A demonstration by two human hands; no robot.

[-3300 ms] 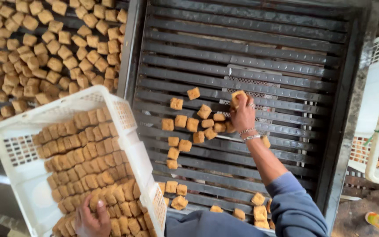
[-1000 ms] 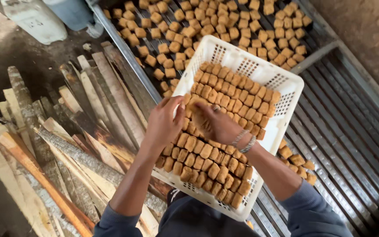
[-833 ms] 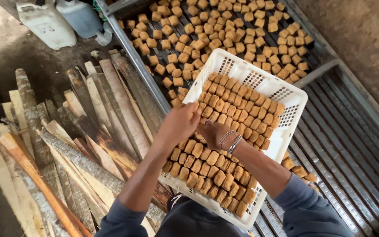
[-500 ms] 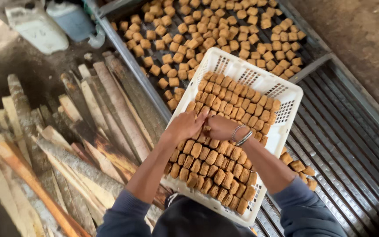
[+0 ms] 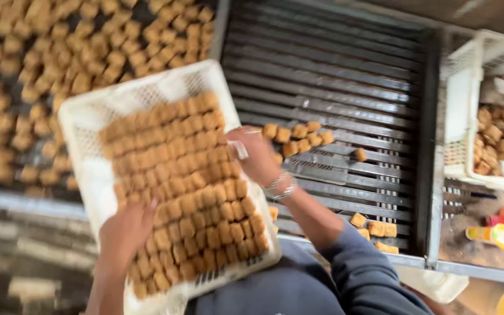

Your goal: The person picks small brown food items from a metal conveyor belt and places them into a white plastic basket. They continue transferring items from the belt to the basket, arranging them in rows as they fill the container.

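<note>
A white slotted crate (image 5: 83,116) packed with rows of brown fried cubes (image 5: 188,175) sits tilted in front of me. My left hand (image 5: 126,233) lies over its near-left rim, fingers on the cubes, and seems to grip the edge. My right hand (image 5: 258,154), with a bracelet on the wrist, is at the crate's right rim with its back to me. Its fingers are curled and blurred, so I cannot see whether they hold a cube. Just beyond it, a small cluster of loose cubes (image 5: 298,137) lies on the dark slatted rack (image 5: 345,76).
A rack section crowded with loose brown cubes (image 5: 36,64) fills the upper left. A few more cubes (image 5: 374,227) lie at the slatted rack's near edge. A second white crate (image 5: 485,140) with cubes stands at the right, with orange and yellow packets (image 5: 491,233) below it.
The view has swung right, from the wood pile to the slatted rack. My right hand has moved from the middle of the crate to its right rim; my left has slid to the near-left edge.
</note>
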